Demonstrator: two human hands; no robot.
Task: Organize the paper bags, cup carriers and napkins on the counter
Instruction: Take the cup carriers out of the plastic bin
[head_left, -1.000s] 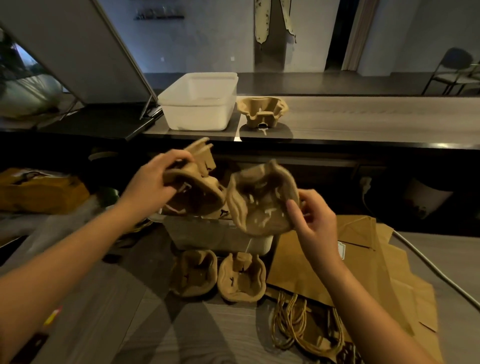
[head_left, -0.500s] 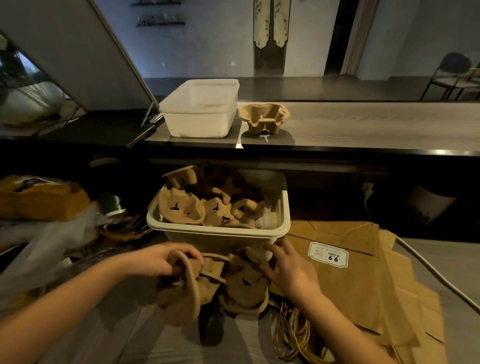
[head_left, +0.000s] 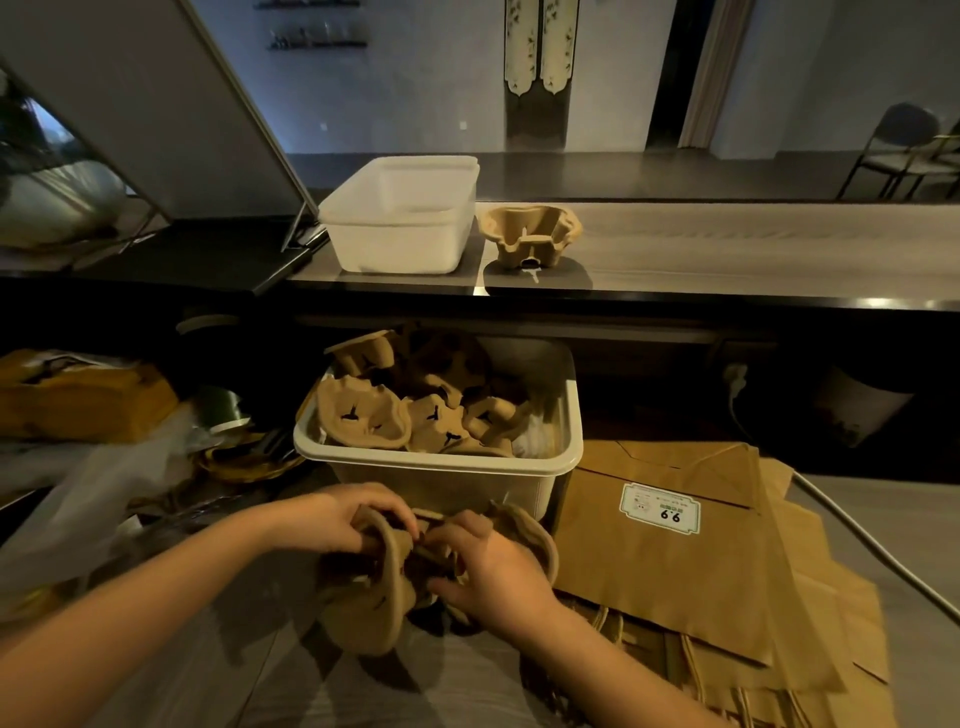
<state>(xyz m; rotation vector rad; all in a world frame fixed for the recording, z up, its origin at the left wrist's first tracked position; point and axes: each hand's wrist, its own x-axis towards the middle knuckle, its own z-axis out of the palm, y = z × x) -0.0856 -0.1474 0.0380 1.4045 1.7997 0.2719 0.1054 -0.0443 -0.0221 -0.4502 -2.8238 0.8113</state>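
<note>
The grey wood-grain counter (head_left: 249, 675) holds a white plastic tub (head_left: 441, 463) at its middle. Right of the tub, touching its side, flat brown paper bags (head_left: 675, 571) lie fanned in a stack, matte and creased, with their twisted cord handles (head_left: 608, 626) bunched at the near end. The tub itself is heaped with cup carriers (head_left: 363, 415), rough moulded pulp with star-cut slits in their cups. Beyond the tub, up on the raised ledge (head_left: 753, 249), sits a second white tub (head_left: 400, 218), and just beside that a lone carrier (head_left: 530, 234), upright.

Directly in front of the tub, both hands are at work on the loose carriers (head_left: 374, 608). The left hand (head_left: 332, 519) curls over the rim of one stood on edge; the right hand (head_left: 493, 566) clutches another against it.

On the top bag is a white, green-bordered sticker (head_left: 660, 506) reading "9.9"; its smaller print is illegible.
</note>
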